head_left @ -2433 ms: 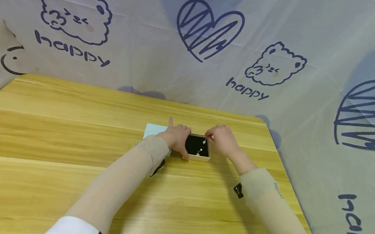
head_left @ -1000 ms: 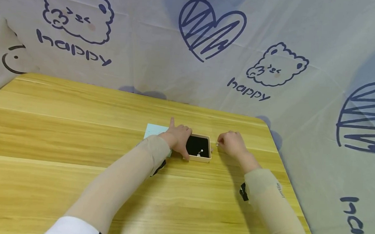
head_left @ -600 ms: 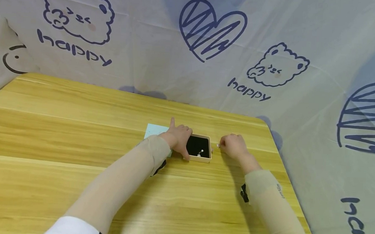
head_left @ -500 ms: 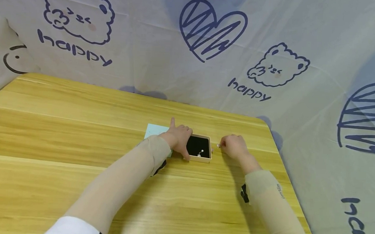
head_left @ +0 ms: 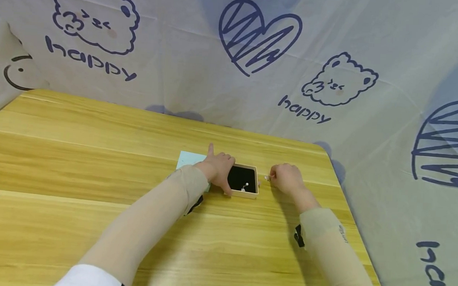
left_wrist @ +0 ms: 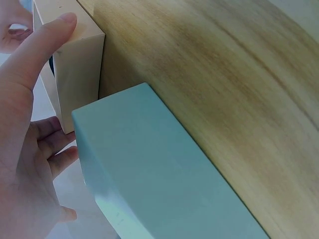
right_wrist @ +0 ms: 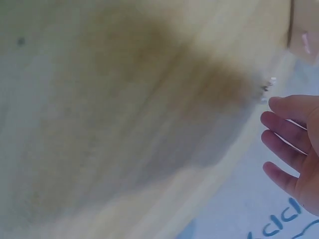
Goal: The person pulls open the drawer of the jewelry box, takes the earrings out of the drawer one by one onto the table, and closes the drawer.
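My left hand holds the shallow jewellery box, thumb on its near side and fingers at the far side. Black padding lines the box, and a small earring with a white bead lies near its front. Just right of the box, my right hand pinches another small shiny earring close over the table. In the right wrist view, this earring shows at the thumb tip, its details blurred. A pale blue lid-like box part stands beside the left hand, partly hidden by it in the head view.
The wooden table extends left and toward me. A white cloth with printed drawings hangs behind its back and right edges. A small pink tab sticks out from the box's right side.
My right hand has moved right, out of the box, with one earring from the padding. Over the last half second it has hardly moved. The left hand keeps its place on the box.
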The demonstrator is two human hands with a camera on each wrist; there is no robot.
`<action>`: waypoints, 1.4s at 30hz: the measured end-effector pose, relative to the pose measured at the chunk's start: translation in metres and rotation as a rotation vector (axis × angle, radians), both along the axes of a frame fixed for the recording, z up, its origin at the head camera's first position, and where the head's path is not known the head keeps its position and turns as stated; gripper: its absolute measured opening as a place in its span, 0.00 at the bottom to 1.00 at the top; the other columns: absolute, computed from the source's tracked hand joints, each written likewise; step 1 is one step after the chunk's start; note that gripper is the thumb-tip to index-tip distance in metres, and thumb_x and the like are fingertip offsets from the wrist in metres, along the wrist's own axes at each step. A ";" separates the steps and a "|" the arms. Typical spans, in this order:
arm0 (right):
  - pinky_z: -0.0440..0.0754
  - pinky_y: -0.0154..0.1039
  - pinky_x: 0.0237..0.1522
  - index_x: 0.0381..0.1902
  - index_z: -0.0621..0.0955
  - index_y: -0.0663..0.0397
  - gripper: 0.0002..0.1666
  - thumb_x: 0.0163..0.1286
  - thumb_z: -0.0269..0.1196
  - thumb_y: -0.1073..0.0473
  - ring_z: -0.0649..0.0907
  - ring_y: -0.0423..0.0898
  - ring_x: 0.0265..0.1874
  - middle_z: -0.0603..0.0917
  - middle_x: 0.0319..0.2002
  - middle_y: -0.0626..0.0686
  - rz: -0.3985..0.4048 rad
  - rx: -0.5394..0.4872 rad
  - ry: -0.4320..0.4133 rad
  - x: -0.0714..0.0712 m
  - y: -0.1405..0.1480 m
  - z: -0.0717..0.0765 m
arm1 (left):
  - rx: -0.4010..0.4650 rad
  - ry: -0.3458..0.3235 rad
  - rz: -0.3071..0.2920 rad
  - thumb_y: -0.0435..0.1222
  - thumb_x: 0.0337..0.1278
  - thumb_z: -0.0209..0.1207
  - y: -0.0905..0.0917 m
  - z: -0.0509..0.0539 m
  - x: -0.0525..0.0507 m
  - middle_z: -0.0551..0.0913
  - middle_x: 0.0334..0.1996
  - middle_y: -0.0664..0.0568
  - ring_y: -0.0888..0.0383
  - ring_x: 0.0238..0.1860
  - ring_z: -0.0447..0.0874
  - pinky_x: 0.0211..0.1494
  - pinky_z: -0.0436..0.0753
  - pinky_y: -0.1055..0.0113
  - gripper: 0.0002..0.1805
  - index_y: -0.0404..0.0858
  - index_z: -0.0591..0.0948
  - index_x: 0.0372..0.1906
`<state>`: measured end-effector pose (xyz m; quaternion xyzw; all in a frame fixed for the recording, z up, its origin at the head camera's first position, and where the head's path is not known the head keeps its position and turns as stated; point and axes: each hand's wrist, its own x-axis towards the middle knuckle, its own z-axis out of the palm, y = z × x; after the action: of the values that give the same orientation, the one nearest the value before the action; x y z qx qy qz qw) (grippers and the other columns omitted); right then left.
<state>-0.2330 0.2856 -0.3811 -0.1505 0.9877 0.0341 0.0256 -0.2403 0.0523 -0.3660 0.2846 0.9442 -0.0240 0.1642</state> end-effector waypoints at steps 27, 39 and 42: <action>0.79 0.48 0.47 0.38 0.86 0.55 0.09 0.58 0.66 0.65 0.83 0.51 0.39 0.87 0.37 0.52 0.372 -0.031 -0.030 0.023 -0.060 0.013 | 0.007 -0.003 0.011 0.67 0.38 0.62 0.002 -0.005 -0.002 0.63 0.69 0.50 0.52 0.70 0.59 0.71 0.37 0.37 0.54 0.43 0.61 0.69; 0.83 0.41 0.41 0.33 0.87 0.57 0.07 0.58 0.63 0.69 0.85 0.48 0.35 0.87 0.32 0.53 0.434 -0.067 0.024 0.021 -0.059 0.006 | -0.003 -0.001 0.004 0.67 0.37 0.62 0.002 -0.003 -0.001 0.63 0.69 0.50 0.52 0.70 0.60 0.71 0.37 0.37 0.55 0.43 0.60 0.69; 0.83 0.41 0.41 0.32 0.86 0.56 0.06 0.58 0.63 0.68 0.85 0.48 0.34 0.87 0.31 0.52 0.435 -0.064 0.030 0.021 -0.059 0.005 | -0.001 0.001 0.007 0.67 0.37 0.62 0.002 -0.003 -0.001 0.63 0.69 0.50 0.52 0.70 0.60 0.71 0.37 0.37 0.54 0.42 0.61 0.69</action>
<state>-0.2125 0.2261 -0.3758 -0.3601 0.9329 0.0098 -0.0017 -0.2410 0.0542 -0.3689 0.2813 0.9452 -0.0242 0.1639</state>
